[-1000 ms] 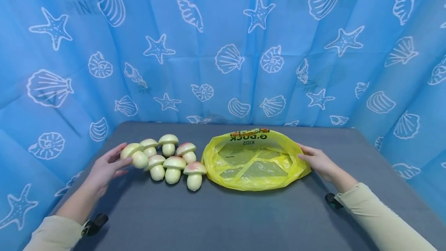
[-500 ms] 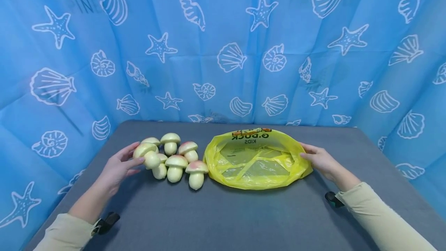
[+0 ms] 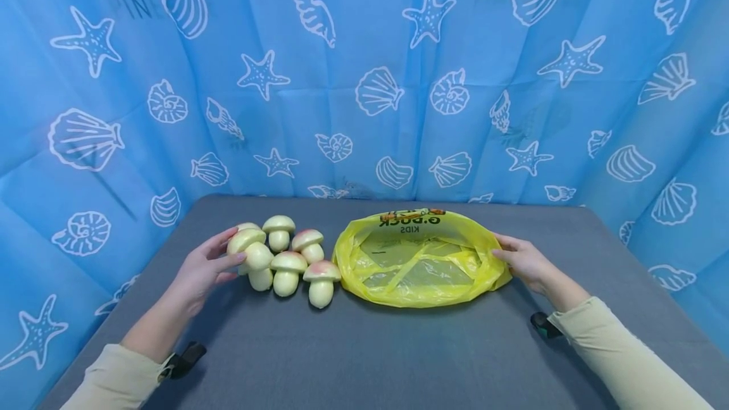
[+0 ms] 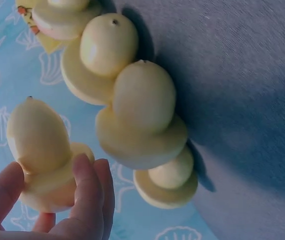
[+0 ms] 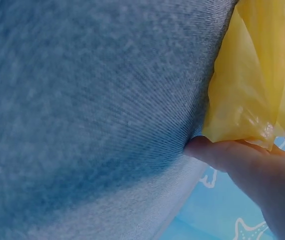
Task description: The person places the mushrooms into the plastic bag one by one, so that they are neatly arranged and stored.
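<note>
My left hand (image 3: 196, 274) holds a pale cream toy mushroom (image 3: 257, 255) between thumb and fingers, lifted over the left end of the mushroom group. In the left wrist view, the fingers (image 4: 85, 182) grip this mushroom round its cap, with the stem (image 4: 37, 132) pointing up. Several similar mushrooms (image 3: 286, 280) lie close together on the table, some with pinkish caps. Right of them a yellow plastic bag (image 3: 393, 299) lies with its mouth spread wide. My right hand (image 3: 526, 264) pinches the bag's right edge; in the right wrist view, the thumb (image 5: 217, 152) is at the yellow film (image 5: 242, 100).
A dark grey cloth (image 3: 364, 359) covers the table. Behind and around it hangs a blue curtain (image 3: 342, 37) with white shells and starfish. The nearest mushroom, a pink-capped one (image 3: 321, 283), sits right at the bag's left edge. Dark wrist devices (image 3: 185, 359) show below both cuffs.
My left hand has moved right with the mushroom, from the group's left side to overlapping the mushrooms at its left end. My right hand stays at the bag's edge.
</note>
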The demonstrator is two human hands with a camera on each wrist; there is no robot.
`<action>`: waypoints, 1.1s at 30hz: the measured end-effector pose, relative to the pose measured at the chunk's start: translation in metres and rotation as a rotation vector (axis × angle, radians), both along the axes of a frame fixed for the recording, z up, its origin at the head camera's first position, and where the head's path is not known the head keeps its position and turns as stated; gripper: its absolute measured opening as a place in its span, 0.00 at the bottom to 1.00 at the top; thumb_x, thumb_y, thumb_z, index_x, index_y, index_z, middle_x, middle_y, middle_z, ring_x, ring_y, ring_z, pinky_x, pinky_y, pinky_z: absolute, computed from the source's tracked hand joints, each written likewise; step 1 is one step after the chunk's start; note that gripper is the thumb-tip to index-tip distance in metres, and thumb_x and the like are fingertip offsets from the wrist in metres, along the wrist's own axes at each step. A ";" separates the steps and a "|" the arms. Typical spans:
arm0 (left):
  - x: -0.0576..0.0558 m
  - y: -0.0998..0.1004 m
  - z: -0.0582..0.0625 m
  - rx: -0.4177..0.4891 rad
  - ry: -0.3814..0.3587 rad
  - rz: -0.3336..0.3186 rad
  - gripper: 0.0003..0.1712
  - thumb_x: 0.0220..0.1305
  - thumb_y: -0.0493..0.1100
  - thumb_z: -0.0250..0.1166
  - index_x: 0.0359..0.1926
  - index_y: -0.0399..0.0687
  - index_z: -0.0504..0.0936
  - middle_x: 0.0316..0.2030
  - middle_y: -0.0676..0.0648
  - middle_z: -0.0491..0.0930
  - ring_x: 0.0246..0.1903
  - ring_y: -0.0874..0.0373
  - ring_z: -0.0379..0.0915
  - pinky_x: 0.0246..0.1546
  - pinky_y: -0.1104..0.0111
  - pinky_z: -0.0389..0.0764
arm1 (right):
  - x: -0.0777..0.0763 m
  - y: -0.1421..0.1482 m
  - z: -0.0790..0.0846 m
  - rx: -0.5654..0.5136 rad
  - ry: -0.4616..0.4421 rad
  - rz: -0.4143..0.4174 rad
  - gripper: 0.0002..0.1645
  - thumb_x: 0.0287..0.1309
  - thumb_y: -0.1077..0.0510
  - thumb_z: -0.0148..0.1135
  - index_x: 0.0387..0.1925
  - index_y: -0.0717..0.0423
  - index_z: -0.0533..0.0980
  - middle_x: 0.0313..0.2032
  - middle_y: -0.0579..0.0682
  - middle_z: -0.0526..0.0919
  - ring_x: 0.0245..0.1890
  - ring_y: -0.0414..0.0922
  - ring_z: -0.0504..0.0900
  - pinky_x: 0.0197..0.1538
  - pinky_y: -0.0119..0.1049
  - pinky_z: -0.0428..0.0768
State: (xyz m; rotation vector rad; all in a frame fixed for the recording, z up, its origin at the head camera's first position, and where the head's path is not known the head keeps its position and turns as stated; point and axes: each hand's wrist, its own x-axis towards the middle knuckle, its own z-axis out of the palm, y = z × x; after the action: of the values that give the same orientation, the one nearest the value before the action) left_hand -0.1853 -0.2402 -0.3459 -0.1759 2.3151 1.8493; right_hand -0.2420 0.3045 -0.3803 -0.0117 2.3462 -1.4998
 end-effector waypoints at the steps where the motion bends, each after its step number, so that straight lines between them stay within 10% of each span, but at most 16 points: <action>1: 0.000 0.002 0.001 0.006 -0.001 0.000 0.44 0.70 0.46 0.61 0.77 0.47 0.46 0.73 0.34 0.47 0.69 0.42 0.50 0.58 0.53 0.71 | 0.000 0.000 0.000 -0.001 0.000 0.001 0.34 0.75 0.61 0.40 0.74 0.66 0.41 0.72 0.71 0.42 0.70 0.69 0.45 0.63 0.67 0.57; 33: 0.000 0.071 0.007 0.087 0.030 -0.058 0.37 0.68 0.36 0.60 0.74 0.41 0.56 0.70 0.33 0.56 0.60 0.44 0.65 0.50 0.58 0.76 | -0.005 0.000 0.000 -0.021 -0.007 0.016 0.34 0.76 0.62 0.37 0.74 0.67 0.39 0.72 0.73 0.42 0.69 0.69 0.48 0.61 0.64 0.64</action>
State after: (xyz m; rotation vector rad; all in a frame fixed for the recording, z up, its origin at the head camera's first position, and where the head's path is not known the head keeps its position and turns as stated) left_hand -0.1855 -0.1692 -0.3392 -0.0684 2.2286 1.9326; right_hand -0.2466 0.3044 -0.3806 -0.0302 2.3193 -1.5147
